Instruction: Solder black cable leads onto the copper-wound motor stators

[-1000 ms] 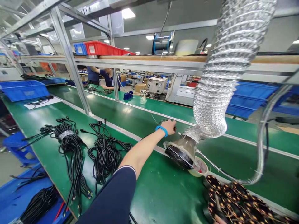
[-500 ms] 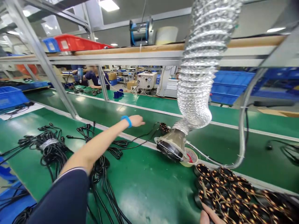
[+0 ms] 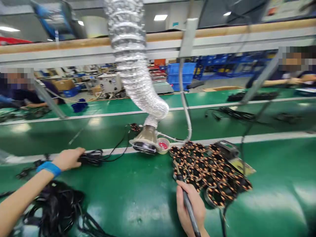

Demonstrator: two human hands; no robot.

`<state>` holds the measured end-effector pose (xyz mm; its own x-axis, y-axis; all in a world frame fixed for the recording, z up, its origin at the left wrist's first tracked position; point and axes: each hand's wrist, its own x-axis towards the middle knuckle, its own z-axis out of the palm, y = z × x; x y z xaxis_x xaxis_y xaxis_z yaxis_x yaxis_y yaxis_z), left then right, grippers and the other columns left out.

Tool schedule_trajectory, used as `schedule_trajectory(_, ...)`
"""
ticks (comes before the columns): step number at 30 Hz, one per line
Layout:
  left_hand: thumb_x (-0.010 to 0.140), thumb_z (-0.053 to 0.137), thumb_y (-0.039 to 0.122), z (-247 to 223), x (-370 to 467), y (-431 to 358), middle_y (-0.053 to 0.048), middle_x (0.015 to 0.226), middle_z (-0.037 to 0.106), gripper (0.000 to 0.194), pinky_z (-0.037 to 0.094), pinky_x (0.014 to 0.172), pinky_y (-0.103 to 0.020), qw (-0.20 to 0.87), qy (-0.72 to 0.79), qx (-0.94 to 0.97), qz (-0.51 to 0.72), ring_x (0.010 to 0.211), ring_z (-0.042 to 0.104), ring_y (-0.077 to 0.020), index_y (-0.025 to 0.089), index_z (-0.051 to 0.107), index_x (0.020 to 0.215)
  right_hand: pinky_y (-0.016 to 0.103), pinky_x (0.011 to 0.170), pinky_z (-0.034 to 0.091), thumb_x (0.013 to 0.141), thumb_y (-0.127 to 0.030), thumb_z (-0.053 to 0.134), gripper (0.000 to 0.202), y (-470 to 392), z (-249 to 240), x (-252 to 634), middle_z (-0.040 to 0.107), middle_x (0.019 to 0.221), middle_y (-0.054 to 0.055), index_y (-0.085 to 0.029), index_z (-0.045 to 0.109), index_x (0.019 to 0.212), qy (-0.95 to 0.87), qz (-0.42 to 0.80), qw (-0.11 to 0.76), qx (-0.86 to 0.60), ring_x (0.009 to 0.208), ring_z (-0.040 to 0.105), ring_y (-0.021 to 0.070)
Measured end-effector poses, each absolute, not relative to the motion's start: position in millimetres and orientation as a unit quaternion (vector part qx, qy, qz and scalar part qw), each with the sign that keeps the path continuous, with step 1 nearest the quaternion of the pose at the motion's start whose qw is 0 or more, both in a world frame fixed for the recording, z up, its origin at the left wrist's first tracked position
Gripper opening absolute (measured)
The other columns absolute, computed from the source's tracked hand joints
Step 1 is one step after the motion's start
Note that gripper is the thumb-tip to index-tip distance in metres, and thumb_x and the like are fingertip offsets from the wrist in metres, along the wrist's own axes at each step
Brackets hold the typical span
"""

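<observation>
My left hand (image 3: pixel 69 159), with a blue band at the wrist, is closed at the end of a coiled black cable (image 3: pixel 93 158) near the bench's metal strip. The thin leads of this cable run to a single copper-wound motor stator (image 3: pixel 134 127) beyond the strip. My right hand (image 3: pixel 191 205) holds a soldering iron (image 3: pixel 187 200) like a pen, its tip pointing up at the near left edge of a cluster of copper-wound stators (image 3: pixel 199 164). Below my left forearm lies a blurred heap of black cables (image 3: pixel 55 207).
A silver flexible duct (image 3: pixel 134 69) hangs down to a fume hood (image 3: pixel 145 140) over the bench. Beside it sits a round tub (image 3: pixel 163 145) with red inside. A metal stand (image 3: pixel 225 149) is behind the stators. Other people sit at the far left and far right.
The view has swung right. My left hand has come down from above the bench to the coiled cable. More of my right hand and the soldering iron now shows.
</observation>
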<state>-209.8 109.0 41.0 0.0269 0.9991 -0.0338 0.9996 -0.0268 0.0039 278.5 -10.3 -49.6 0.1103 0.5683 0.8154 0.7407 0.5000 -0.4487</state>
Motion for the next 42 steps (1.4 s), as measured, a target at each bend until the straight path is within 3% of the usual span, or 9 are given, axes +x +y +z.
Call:
schedule_trajectory(3, 0.090, 0.037, 0.038, 86.6, -201.6, 150.5, -0.018, 0.130, 0.055, 0.044, 0.051, 0.083, -0.041, -0.122, 0.723, 0.678, -0.046, 0.095, 0.067, -0.0327, 0.012, 0.052, 0.122, 0.029, 0.071, 0.053, 0.089, -0.004, 0.057, 0.025, -10.9, -46.5, 281.3, 0.068, 0.087, 0.006, -0.016, 0.062, 0.111, -0.644, -0.076, 0.581, -0.492, 0.077, 0.064, 0.0156)
schedule_trajectory(5, 0.094, 0.032, 0.049, 116.1, -179.1, 168.0, -0.020, 0.128, 0.055, 0.058, 0.051, 0.083, -0.044, -0.170, 0.730, 0.662, -0.002, 0.102, 0.064, -0.0368, 0.008, 0.042, 0.135, 0.029, 0.072, 0.052, 0.088, -0.003, 0.056, 0.026, -10.6, -44.2, 284.0, 0.067, 0.089, 0.006, -0.016, 0.061, 0.111, -0.625, -0.074, 0.594, -0.502, 0.078, 0.063, 0.0157)
schedule_trajectory(9, 0.097, 0.030, 0.050, 143.6, -84.7, 148.4, -0.008, 0.096, 0.071, 0.052, 0.050, 0.086, -0.038, -0.112, 0.730, 0.662, 0.129, 0.097, 0.066, -0.0300, 0.013, 0.065, 0.110, 0.030, 0.076, 0.052, 0.089, -0.004, 0.054, 0.026, -11.3, -42.0, 287.8, 0.065, 0.094, 0.006, -0.017, 0.060, 0.111, -0.580, -0.067, 0.632, -0.509, 0.083, 0.062, 0.0161)
schedule_trajectory(11, 0.099, 0.029, 0.045, 134.6, -22.0, 117.5, -0.006, 0.104, 0.074, 0.049, 0.050, 0.087, -0.032, 0.000, 0.630, 0.759, 0.164, 0.098, 0.067, -0.0251, 0.018, 0.068, 0.107, 0.031, 0.077, 0.052, 0.091, -0.005, 0.052, 0.026, -12.7, -42.3, 287.4, 0.064, 0.095, 0.006, -0.018, 0.060, 0.112, -0.556, -0.067, 0.649, -0.515, 0.085, 0.061, 0.0163)
schedule_trajectory(15, 0.100, 0.033, 0.036, 85.7, 92.4, 68.6, -0.009, 0.110, 0.074, 0.042, 0.051, 0.086, -0.030, 0.150, 0.425, 0.892, 0.038, 0.096, 0.070, -0.0236, 0.021, 0.065, 0.122, 0.032, 0.077, 0.052, 0.094, -0.010, 0.048, 0.027, -16.1, -43.4, 283.8, 0.061, 0.095, 0.006, -0.020, 0.058, 0.118, -0.519, -0.070, 0.663, -0.534, 0.088, 0.060, 0.0176)
schedule_trajectory(18, 0.100, 0.030, 0.024, 47.2, 152.7, 76.7, -0.018, 0.106, 0.073, 0.042, 0.052, 0.087, -0.037, 0.097, 0.421, 0.902, -0.001, 0.099, 0.071, -0.0282, 0.012, 0.058, 0.129, 0.032, 0.077, 0.052, 0.096, -0.011, 0.046, 0.028, -16.2, -43.7, 282.6, 0.059, 0.096, 0.006, -0.021, 0.056, 0.120, -0.505, -0.089, 0.670, -0.537, 0.089, 0.059, 0.0175)
schedule_trajectory(22, 0.097, 0.031, 0.017, 17.4, 204.7, 121.0, -0.021, 0.107, 0.072, 0.038, 0.052, 0.088, -0.040, 0.045, 0.474, 0.879, -0.024, 0.104, 0.069, -0.0300, 0.010, 0.060, 0.121, 0.031, 0.077, 0.053, 0.096, -0.012, 0.045, 0.027, -14.9, -42.3, 284.0, 0.057, 0.098, 0.006, -0.021, 0.057, 0.119, -0.498, -0.102, 0.667, -0.545, 0.089, 0.059, 0.0171)
schedule_trajectory(28, 0.095, 0.038, 0.025, 2.1, 225.0, 152.0, -0.021, 0.104, 0.073, 0.035, 0.052, 0.087, -0.038, 0.055, 0.480, 0.874, -0.050, 0.101, 0.071, -0.0300, 0.013, 0.071, 0.094, 0.031, 0.076, 0.053, 0.097, -0.014, 0.044, 0.024, -18.0, -38.8, 282.8, 0.058, 0.094, 0.005, -0.022, 0.057, 0.116, -0.502, -0.100, 0.660, -0.550, 0.086, 0.059, 0.0174)
schedule_trajectory(42, 0.096, 0.033, 0.037, 3.9, 224.4, 153.1, -0.024, 0.105, 0.073, 0.045, 0.050, 0.084, -0.042, 0.066, 0.563, 0.822, 0.050, 0.103, 0.069, -0.0366, 0.013, 0.071, 0.098, 0.032, 0.076, 0.053, 0.098, -0.015, 0.042, 0.022, -13.4, -36.8, 287.4, 0.060, 0.094, 0.006, -0.021, 0.057, 0.113, -0.494, -0.125, 0.661, -0.551, 0.086, 0.059, 0.0175)
